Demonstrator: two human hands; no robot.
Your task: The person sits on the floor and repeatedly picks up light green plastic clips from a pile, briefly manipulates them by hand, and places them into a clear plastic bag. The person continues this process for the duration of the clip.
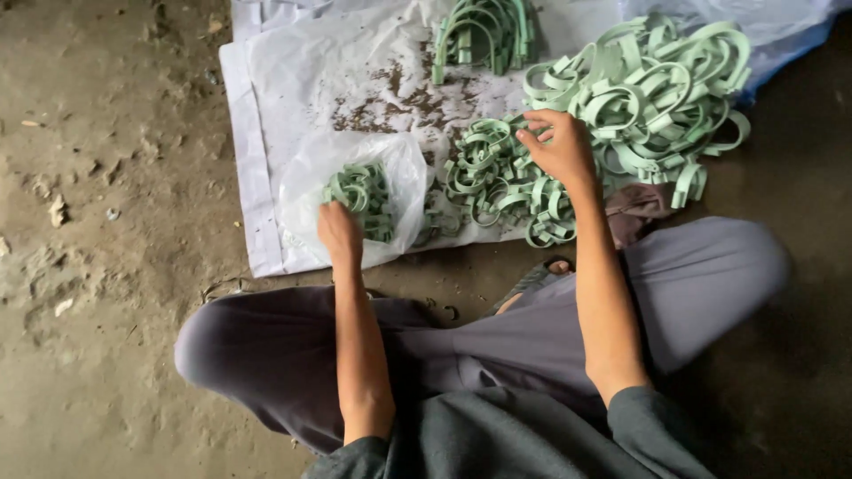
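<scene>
Dirt floor (pixel 106 177), littered white sheet (pixel 293 80); left hand (pixel 340 232) fingers pinching clear bag (pixel 355 191), right hand (pixel 559 146) fingers seemingly curled on green clips (pixel 497 177).

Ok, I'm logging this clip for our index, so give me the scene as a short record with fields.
setting: dirt floor, white plastic sheet
left hand: at the mouth of a clear plastic bag holding some green clips
right hand: fingers on a pile of green plastic clips
other stock: larger heap of clips, stacked bundle
posture: seated, knees apart, grey clothing
</scene>
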